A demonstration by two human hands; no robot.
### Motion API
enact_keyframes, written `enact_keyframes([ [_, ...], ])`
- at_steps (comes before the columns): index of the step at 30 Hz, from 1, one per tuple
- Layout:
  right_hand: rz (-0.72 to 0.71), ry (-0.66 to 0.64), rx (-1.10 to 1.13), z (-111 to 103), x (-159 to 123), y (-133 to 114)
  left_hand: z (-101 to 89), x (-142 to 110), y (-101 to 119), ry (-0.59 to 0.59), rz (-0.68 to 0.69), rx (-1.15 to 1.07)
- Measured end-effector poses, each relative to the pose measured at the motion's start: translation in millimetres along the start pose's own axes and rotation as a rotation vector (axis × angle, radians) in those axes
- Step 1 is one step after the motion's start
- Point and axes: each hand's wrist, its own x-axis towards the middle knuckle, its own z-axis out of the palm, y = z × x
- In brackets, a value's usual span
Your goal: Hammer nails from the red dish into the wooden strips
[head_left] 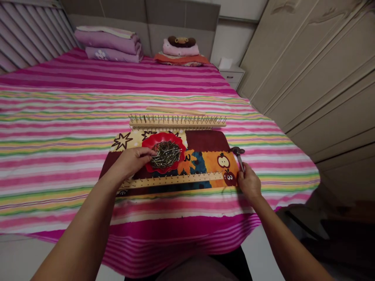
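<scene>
My left hand reaches over the edge of a red plate heaped with small metal nails, its fingers bent down into the pile. My right hand is closed around the handle of a small hammer, whose head lies on the cloth. Between the hands a wooden strip with a row of nails in it lies on a patterned cloth. A second wooden strip, studded with many upright nails, lies farther away.
Everything rests on a bed with a pink striped cover. A bare wooden stick lies behind the studded strip. Folded purple bedding and a plush toy sit at the headboard. A wardrobe stands on the right.
</scene>
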Motion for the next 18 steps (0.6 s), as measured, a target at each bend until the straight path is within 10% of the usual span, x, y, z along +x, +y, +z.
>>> enact_keyframes([
  [11, 0.024, -0.035, -0.027, -7.5, -3.6, -6.3, -26.6, -71.1, -17.1, 0.11, -0.181, -0.689],
  [18, 0.0, -0.04, -0.044, -6.3, -4.1, -5.6, -8.4, -121.7, -33.6, 0.37, -0.241, -0.929],
])
